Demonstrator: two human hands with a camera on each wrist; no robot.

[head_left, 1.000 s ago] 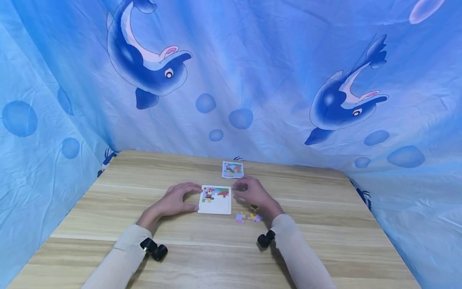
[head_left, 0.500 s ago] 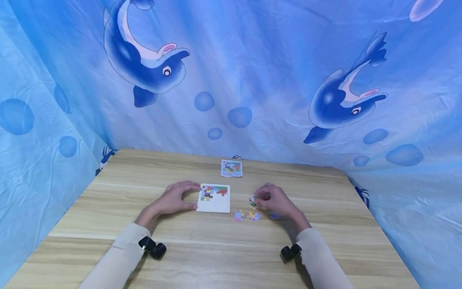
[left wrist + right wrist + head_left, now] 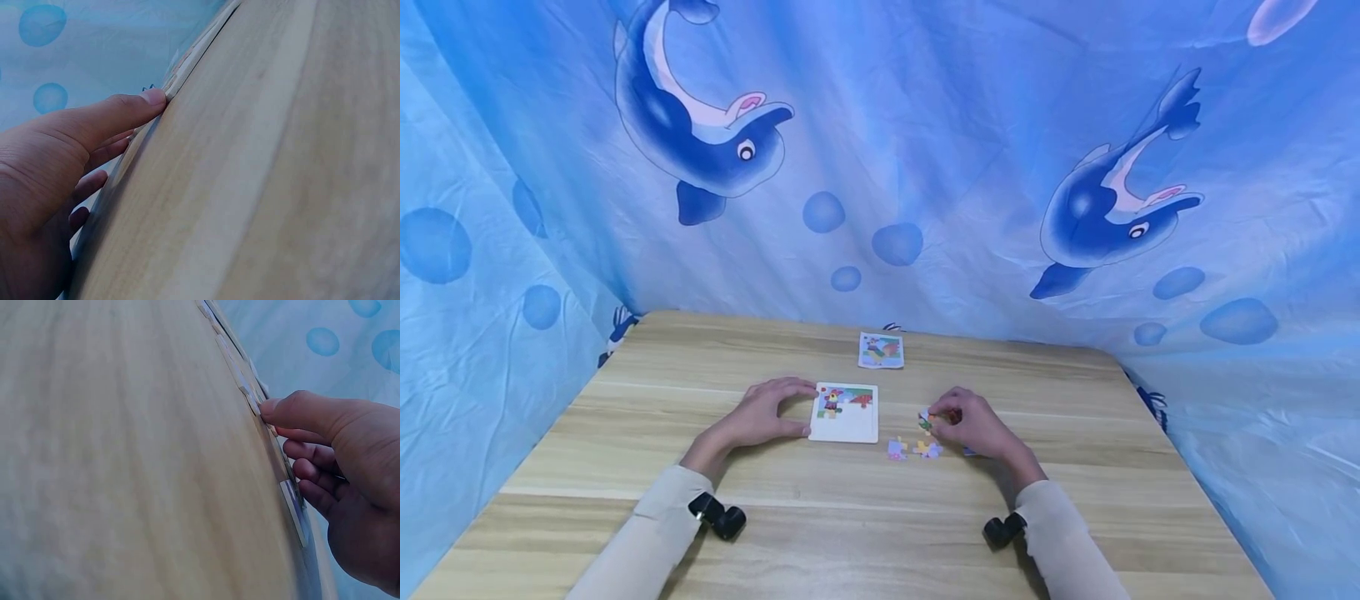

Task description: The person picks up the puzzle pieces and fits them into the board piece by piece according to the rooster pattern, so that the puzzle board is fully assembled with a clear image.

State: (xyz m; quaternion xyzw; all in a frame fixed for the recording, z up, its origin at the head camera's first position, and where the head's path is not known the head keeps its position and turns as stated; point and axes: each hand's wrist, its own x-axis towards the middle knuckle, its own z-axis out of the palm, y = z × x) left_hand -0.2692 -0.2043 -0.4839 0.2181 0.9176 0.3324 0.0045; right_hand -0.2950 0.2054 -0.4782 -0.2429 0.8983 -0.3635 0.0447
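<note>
The white puzzle board [image 3: 842, 430] lies flat on the table, colourful pieces fitted along its top and left side. At its left edge my left hand [image 3: 765, 411] holds it, thumb by the near corner and fingers by the far one; in the left wrist view the thumb [image 3: 125, 115] presses the edge. Right of the board, my right hand [image 3: 973, 423] pinches a green and white jigsaw piece [image 3: 924, 419] low over the table. Just nearer lie a purple piece [image 3: 896, 449] and a yellow and purple piece [image 3: 928, 450]. A blue piece [image 3: 972, 452] is partly hidden under that hand.
A small picture card [image 3: 881, 351] showing a coloured bird lies behind the board. The wooden table [image 3: 820, 533] ends at a blue curtain [image 3: 962, 150] printed with dolphins. Each wrist carries a black camera.
My right hand has moved from the board's right edge rightward to the loose pieces, and its fingertips have closed on one. My left hand stays at the board.
</note>
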